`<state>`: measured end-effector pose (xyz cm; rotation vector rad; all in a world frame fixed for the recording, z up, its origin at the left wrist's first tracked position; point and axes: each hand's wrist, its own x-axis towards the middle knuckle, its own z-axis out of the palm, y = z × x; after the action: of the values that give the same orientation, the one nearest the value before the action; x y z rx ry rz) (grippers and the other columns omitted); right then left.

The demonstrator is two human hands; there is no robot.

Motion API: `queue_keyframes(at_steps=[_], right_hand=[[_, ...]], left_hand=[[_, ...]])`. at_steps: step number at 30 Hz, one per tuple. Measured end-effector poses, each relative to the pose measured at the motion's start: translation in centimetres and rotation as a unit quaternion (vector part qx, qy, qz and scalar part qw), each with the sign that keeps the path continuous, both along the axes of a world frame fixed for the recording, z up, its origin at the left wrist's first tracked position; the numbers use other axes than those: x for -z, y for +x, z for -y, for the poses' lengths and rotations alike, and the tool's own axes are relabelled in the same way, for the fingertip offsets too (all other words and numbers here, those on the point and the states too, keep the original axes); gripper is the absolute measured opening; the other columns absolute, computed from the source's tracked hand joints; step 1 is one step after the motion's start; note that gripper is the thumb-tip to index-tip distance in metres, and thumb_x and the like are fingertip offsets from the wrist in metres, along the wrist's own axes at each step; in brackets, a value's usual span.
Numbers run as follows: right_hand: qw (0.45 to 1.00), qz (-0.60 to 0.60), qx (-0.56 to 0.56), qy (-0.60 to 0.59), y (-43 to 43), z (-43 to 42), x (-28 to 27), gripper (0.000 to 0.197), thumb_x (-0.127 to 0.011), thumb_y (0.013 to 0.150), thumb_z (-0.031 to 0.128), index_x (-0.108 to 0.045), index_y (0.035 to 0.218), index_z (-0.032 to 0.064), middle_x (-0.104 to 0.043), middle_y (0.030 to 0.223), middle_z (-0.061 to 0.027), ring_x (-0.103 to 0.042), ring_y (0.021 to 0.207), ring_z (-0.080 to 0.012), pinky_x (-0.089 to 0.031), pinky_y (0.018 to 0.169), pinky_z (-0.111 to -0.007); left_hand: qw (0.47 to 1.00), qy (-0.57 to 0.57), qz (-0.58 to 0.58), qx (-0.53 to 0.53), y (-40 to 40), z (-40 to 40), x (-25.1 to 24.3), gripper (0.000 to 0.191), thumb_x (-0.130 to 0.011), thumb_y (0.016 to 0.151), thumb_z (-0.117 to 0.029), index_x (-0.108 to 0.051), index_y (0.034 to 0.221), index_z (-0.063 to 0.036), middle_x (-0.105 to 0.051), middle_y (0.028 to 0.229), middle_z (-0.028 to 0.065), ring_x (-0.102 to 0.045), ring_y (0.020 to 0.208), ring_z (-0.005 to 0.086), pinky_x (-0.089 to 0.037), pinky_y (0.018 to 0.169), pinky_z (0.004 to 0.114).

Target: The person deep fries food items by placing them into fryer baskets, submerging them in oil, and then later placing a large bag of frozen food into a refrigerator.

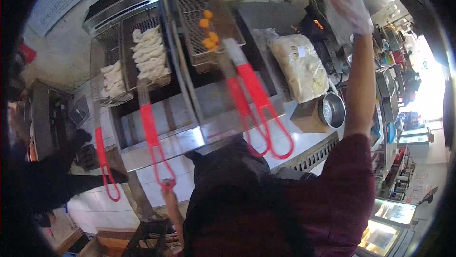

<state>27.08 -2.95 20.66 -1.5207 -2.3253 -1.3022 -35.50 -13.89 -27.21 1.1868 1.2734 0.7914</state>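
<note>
My left hand (pixel 169 185) grips the end loop of the red-handled fryer basket (pixel 149 125). Pale, floury food pieces (pixel 149 53) fill that wire basket, which rests over the left well of a steel deep fryer (pixel 160 132). My right hand (pixel 336 2) is raised at the upper right in a clear plastic glove, near a dark appliance. Motion blur hides its fingers and whatever they may hold. Between my hands, a wire basket (pixel 192 11) over the right well carries several orange balls (pixel 210 39). Two red handles (pixel 253 82) extend towards me from this side.
Further left, another red-handled basket (pixel 108 57) contains pale pieces. A large plastic bag of pale food (pixel 299 68) lies right of the fryer. Near it, a metal bowl (pixel 331 110) sits by a cardboard box (pixel 308 118). A person in dark clothing (pixel 53 178) is at far left.
</note>
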Motion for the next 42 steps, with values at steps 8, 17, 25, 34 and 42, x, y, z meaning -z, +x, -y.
queue_keyframes(at_steps=[8, 17, 25, 34, 42], right_hand=[[0.881, -0.281, 0.347, -0.155, 29.5, 21.2, 32.4, 0.022, -0.053, 0.085, 0.023, -0.06, 0.097, 0.0059, -0.06, 0.1, -0.0174, -0.054, 0.095, -0.0347, -0.043, 0.087, -0.04], [0.847, -0.305, 0.346, -0.265, 31.4, 21.0, 43.8, 0.056, -0.058, 0.079, 0.046, -0.056, 0.115, 0.0028, -0.056, 0.118, -0.0172, -0.051, 0.111, -0.0319, -0.037, 0.097, -0.039], [0.822, -0.344, 0.358, -0.28, 28.6, 20.7, 39.0, 0.057, -0.062, 0.074, 0.043, -0.054, 0.114, 0.0018, -0.056, 0.115, -0.0186, -0.053, 0.106, -0.0328, -0.041, 0.091, -0.039], [0.806, -0.407, 0.333, -0.272, 33.4, 23.4, 43.3, 0.065, -0.067, 0.07, 0.034, -0.047, 0.122, -0.0007, -0.048, 0.124, -0.0215, -0.044, 0.117, -0.0325, -0.033, 0.099, -0.039], [0.71, -0.584, 0.255, -0.299, 30.9, 18.6, 41.7, 0.066, -0.068, 0.069, 0.024, -0.045, 0.124, -0.0041, -0.045, 0.128, -0.0215, -0.042, 0.12, -0.0319, -0.032, 0.101, -0.037]], left_hand=[[0.827, 0.308, -0.185, -0.432, 5.2, 3.1, -19.7, 0.051, -0.056, 0.085, -0.023, -0.036, 0.124, 0.0021, -0.047, 0.117, 0.0192, -0.049, 0.105, 0.0288, -0.039, 0.092, 0.043], [0.798, 0.56, -0.191, -0.112, 27.1, 2.7, -35.9, 0.034, -0.064, 0.064, -0.024, -0.038, 0.08, -0.0092, -0.026, 0.102, 0.0128, -0.037, 0.099, 0.0296, -0.033, 0.093, 0.053], [0.761, 0.637, -0.109, -0.051, 31.7, 2.7, -36.2, 0.031, -0.059, 0.063, -0.027, -0.032, 0.059, -0.0132, -0.024, 0.095, 0.0111, -0.037, 0.094, 0.0283, -0.036, 0.091, 0.055], [0.736, 0.675, 0.031, 0.05, 37.4, 6.0, -39.6, 0.023, -0.067, 0.057, -0.022, -0.05, 0.066, -0.0092, -0.035, 0.09, 0.0121, -0.044, 0.087, 0.0314, -0.033, 0.093, 0.055], [0.724, 0.617, 0.29, 0.107, 44.8, 10.3, -39.5, 0.048, -0.082, 0.058, -0.014, -0.045, 0.088, -0.004, -0.053, 0.083, 0.0158, -0.058, 0.071, 0.025, -0.053, 0.068, 0.047]])
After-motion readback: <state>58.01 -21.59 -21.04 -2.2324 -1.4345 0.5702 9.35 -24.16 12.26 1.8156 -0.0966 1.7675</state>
